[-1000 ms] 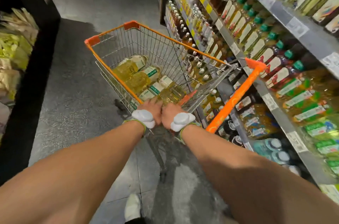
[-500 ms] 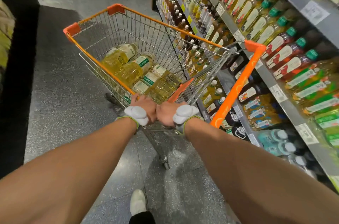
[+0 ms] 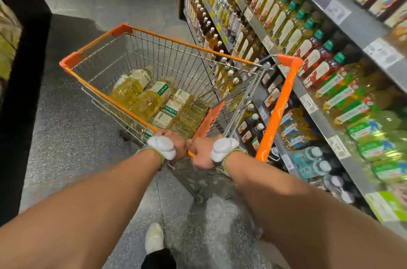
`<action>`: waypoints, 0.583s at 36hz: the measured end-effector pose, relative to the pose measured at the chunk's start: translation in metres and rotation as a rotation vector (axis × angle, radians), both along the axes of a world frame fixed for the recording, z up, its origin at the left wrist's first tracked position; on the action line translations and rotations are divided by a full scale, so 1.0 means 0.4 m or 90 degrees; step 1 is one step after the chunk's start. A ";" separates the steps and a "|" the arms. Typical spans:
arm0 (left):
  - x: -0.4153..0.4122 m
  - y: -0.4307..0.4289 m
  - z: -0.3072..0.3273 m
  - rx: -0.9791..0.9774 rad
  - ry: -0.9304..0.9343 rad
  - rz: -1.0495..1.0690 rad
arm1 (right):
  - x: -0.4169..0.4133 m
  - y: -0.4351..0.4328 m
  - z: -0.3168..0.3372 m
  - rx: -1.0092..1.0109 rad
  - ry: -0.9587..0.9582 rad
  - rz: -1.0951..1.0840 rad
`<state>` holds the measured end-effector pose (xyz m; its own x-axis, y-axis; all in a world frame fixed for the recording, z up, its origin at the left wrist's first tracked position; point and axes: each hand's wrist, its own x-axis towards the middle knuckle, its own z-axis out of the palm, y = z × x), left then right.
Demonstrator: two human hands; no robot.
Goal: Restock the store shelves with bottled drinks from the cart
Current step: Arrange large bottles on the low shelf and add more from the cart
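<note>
An orange-rimmed wire cart [image 3: 94, 52] stands in the aisle ahead of me, angled toward the shelves on the right. Several bottles of yellow drink [image 3: 145, 101] with white and green labels lie on their sides in its basket. My left hand [image 3: 177, 143] and my right hand [image 3: 201, 154] grip the near corner of the cart's rim, side by side and touching. Both wrists carry white sensor pads. The store shelves [image 3: 343, 19] on the right are packed with rows of bottled drinks.
The cart's orange push handle [image 3: 278, 110] sticks out toward the shelf edge, close to the lower bottles. A dark display with yellow goods [image 3: 8, 44] lines the left side. My white shoe [image 3: 154, 238] is on the speckled grey floor below my arms.
The view has shifted forward and tilted; the cart sits a little further along the shelf row. Both hands keep the same grip on the cart's rim.
</note>
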<state>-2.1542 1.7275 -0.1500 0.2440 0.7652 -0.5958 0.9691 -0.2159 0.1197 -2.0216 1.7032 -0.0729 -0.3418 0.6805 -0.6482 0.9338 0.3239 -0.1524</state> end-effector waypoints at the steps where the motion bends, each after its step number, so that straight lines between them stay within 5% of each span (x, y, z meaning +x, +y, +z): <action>1: 0.006 -0.003 -0.004 0.000 -0.013 -0.003 | 0.011 0.009 -0.005 -0.024 -0.004 0.000; 5: 0.078 -0.022 -0.009 -0.009 -0.056 -0.007 | 0.095 0.012 -0.001 -0.056 -0.035 0.005; 12: 0.120 -0.002 -0.043 0.030 -0.038 0.080 | 0.160 0.003 -0.041 0.125 -0.118 -0.025; 21: 0.061 -0.011 -0.101 0.007 -0.048 0.110 | 0.129 0.003 -0.155 0.098 -0.039 0.020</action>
<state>-2.1298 1.7231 -0.1902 0.1524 0.8060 -0.5719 0.9801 -0.0488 0.1924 -1.9702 1.7044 -0.1350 -0.3281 0.7631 -0.5568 0.9287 0.3685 -0.0421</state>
